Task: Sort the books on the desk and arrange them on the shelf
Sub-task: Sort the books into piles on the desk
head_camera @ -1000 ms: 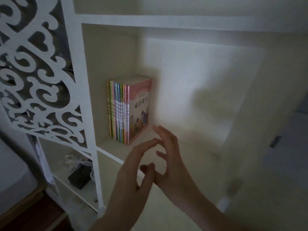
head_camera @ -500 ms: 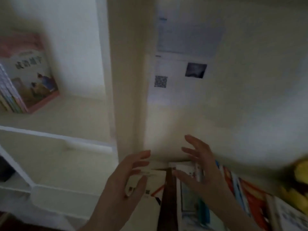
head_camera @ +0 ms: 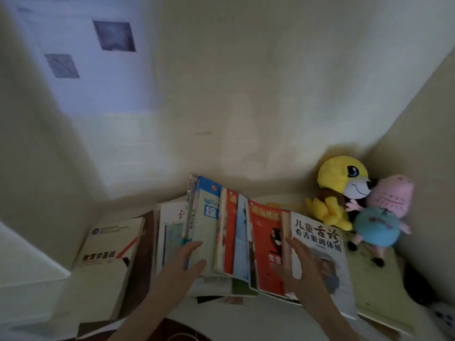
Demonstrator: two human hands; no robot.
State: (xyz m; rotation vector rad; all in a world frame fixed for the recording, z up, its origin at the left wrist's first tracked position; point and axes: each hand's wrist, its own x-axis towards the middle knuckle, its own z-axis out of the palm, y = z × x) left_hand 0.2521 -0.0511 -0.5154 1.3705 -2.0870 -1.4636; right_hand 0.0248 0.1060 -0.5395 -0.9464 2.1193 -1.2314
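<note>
Your left hand (head_camera: 183, 260) and right hand (head_camera: 299, 264) rest open, fingers loosely spread, on the fanned spread of books (head_camera: 234, 237) lying across the desk (head_camera: 246, 318) directly ahead at twelve o'clock. Neither hand grips anything yet. Your left fingertips touch the pale green book (head_camera: 203, 230); your right lies across the seam between the red book (head_camera: 267, 244) and the white-covered book (head_camera: 317, 254). The books' long axes run from six toward twelve o'clock, spines fanning slightly outward, so the overlapped stack sits between your hands, each about equally near. A separate white book (head_camera: 108, 247) lies apart at nine o'clock, nearer your left hand. Plush toys (head_camera: 354, 200) crowd the corner at two o'clock, just beside the stack. Squeezing inward looks the likely next step.
</note>
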